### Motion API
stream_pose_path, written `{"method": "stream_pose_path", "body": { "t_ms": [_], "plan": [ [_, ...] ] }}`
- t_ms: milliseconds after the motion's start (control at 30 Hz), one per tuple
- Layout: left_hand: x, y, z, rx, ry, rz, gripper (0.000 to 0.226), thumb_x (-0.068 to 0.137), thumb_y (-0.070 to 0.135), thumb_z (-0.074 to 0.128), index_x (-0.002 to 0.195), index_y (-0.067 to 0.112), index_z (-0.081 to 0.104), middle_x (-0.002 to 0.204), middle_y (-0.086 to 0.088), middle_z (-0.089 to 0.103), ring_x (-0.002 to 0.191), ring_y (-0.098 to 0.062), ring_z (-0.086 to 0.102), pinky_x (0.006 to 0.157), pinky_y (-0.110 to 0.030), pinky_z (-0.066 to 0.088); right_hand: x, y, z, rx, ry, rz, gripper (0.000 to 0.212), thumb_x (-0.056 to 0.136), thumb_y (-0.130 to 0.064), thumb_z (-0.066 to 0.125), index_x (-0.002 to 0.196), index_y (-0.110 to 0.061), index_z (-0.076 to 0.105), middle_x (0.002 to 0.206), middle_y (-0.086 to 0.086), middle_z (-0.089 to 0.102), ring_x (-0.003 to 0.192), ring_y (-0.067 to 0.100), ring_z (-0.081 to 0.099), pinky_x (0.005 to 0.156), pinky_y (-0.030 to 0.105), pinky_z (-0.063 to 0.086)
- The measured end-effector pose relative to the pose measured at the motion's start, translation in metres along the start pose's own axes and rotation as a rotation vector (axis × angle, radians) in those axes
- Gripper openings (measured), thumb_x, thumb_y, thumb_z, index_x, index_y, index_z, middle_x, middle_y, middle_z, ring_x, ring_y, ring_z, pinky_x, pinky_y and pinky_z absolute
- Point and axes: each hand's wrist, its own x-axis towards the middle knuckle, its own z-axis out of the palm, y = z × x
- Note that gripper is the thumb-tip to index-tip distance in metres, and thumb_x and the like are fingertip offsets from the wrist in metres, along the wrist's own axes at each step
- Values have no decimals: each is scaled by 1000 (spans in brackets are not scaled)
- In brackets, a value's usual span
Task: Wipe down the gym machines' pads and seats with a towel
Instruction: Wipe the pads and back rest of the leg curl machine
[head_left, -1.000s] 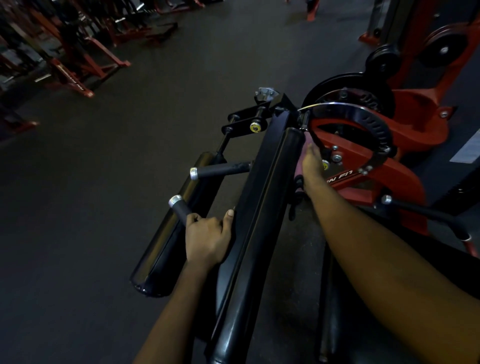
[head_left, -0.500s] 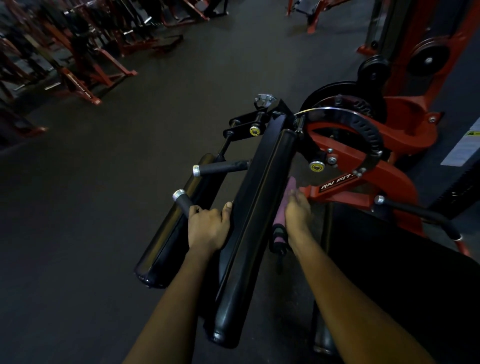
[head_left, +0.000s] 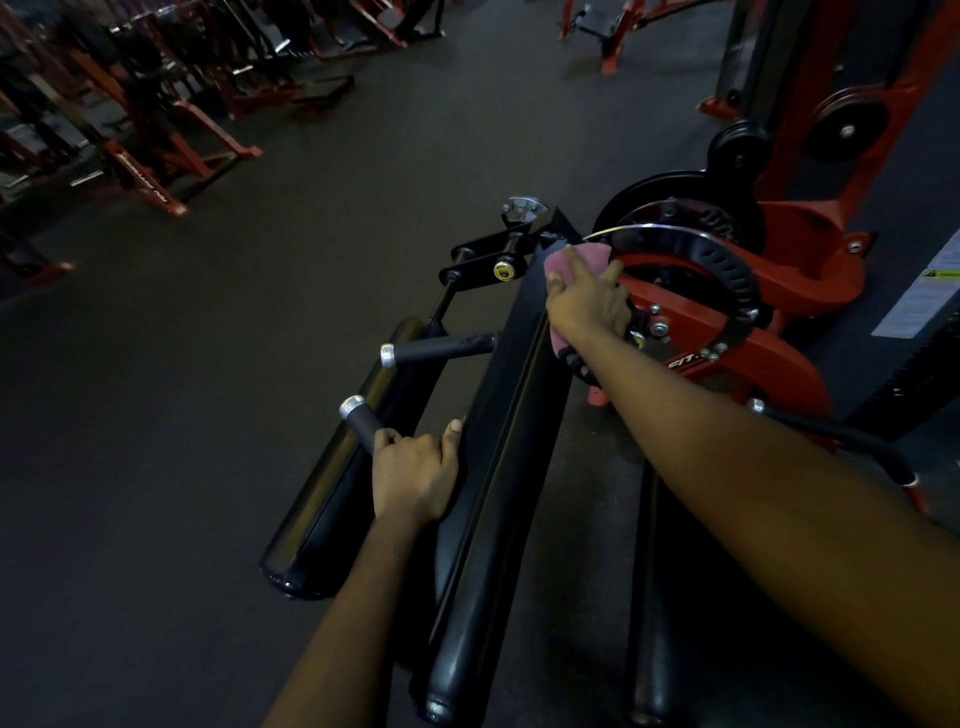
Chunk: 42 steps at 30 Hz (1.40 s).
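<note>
Dim gym, low light. Red racks (head_left: 156, 156) in the far-left corner are dark and blurred, so no detail is readable there. Dark rubber floor (head_left: 208, 364) fills the left half.

Cut off or hidden:
- both forearms enter from the bottom edge, nothing of the person beyond that
- the long pad's near end runs out close to the bottom edge
- a second dark pad (head_left: 644, 623) to its right is barely separable from the floor
- lettering on the red machine frame (head_left: 779, 374) is partly covered by the right arm
- the warning label (head_left: 919, 306) at the right edge is too small to read

Left to right:
- a black roller pad (head_left: 337, 493) lies alongside the machine
- two grip handles stick out towards it
- the left hand (head_left: 415, 480) has its fingers wrapped round the lower handle (head_left: 358, 413), thumb straight and touching the left edge of the long pad (head_left: 498, 467)
- the upper handle (head_left: 441, 349) is free
- the pink towel (head_left: 576, 259) sits at the far end of the long pad, just beside the chrome selector arc (head_left: 727, 260)
- the right hand (head_left: 589, 306) lies on top of the towel, fingers spread and mostly flat, pressing it onto the pad
- a strip of towel shows under the wrist
- cannot tell if the fingertips hook over the far side
</note>
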Motion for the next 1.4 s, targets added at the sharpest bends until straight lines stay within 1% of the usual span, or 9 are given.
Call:
{"method": "stream_pose_path", "body": {
  "t_ms": [133, 300, 533, 733, 800, 900, 1133, 1300, 1400],
  "plan": [
    [2, -1, 2, 43, -15, 9, 82, 104, 50, 4, 71, 14, 69, 69, -5, 70, 75, -24, 62, 102, -36, 30, 2, 23, 10, 381, -14, 155, 55, 104, -59, 33, 157, -47, 26, 158, 11, 35, 132, 41, 48, 100, 46, 40],
    [1, 0, 1, 27, -14, -7, 77, 106, 49, 10, 72, 15, 70, 69, -4, 71, 77, -24, 61, 101, -36, 29, -56, 57, 40, 834, -45, 342, 50, 108, -51, 36, 153, -31, 44, 149, 7, 52, 138, 31, 49, 108, 34, 36],
    [1, 2, -3, -41, -41, -25, 82, 104, 50, 3, 80, 11, 71, 73, -6, 71, 80, -23, 63, 105, -37, 28, -153, 81, 66, 878, -211, 416, 50, 105, -58, 33, 147, -36, 49, 146, 3, 55, 135, 30, 51, 116, 50, 37],
    [-25, 8, -11, -610, -18, -34, 45, 110, 41, 18, 86, 27, 54, 87, 8, 62, 98, -13, 55, 119, -45, 21, -220, 95, 54, 884, -289, 322, 42, 107, -46, 42, 139, -25, 58, 137, 3, 62, 129, 28, 56, 108, 37, 42],
    [-44, 8, -17, -787, 7, -59, 45, 109, 46, 23, 81, 25, 51, 86, 5, 59, 91, -19, 56, 107, -52, 37, -239, 103, 42, 870, -362, 284, 45, 107, -46, 42, 145, -24, 53, 144, 3, 56, 133, 27, 52, 114, 43, 40],
    [-74, 11, -33, -896, 115, -127, 53, 105, 58, 25, 89, 20, 58, 95, -3, 63, 89, -20, 60, 81, -42, 49, -265, 114, 20, 877, -394, 198, 46, 107, -44, 45, 148, -25, 50, 147, -1, 54, 133, 20, 51, 115, 40, 39],
    [-171, 26, -55, -832, 354, -152, 58, 105, 56, 20, 97, 19, 63, 100, 0, 60, 97, -19, 54, 81, -39, 45, -334, 145, -29, 752, -336, 19, 41, 107, -33, 49, 145, -17, 55, 141, -7, 58, 130, 10, 51, 101, 15, 35],
    [-246, 50, -55, -895, 418, -236, 46, 109, 47, 28, 92, 21, 62, 90, 6, 58, 87, -15, 57, 71, -35, 44, -363, 184, -51, 601, -345, 8, 47, 101, -48, 54, 145, -34, 54, 146, -9, 57, 135, 16, 52, 118, 35, 36],
    [-280, 72, -47, -933, 404, -316, 43, 108, 49, 30, 91, 27, 63, 83, 9, 61, 80, -12, 60, 64, -33, 43, -372, 204, -65, 530, -366, -4, 49, 98, -55, 53, 145, -40, 53, 147, -8, 56, 136, 19, 52, 118, 42, 38]
  ]
}}
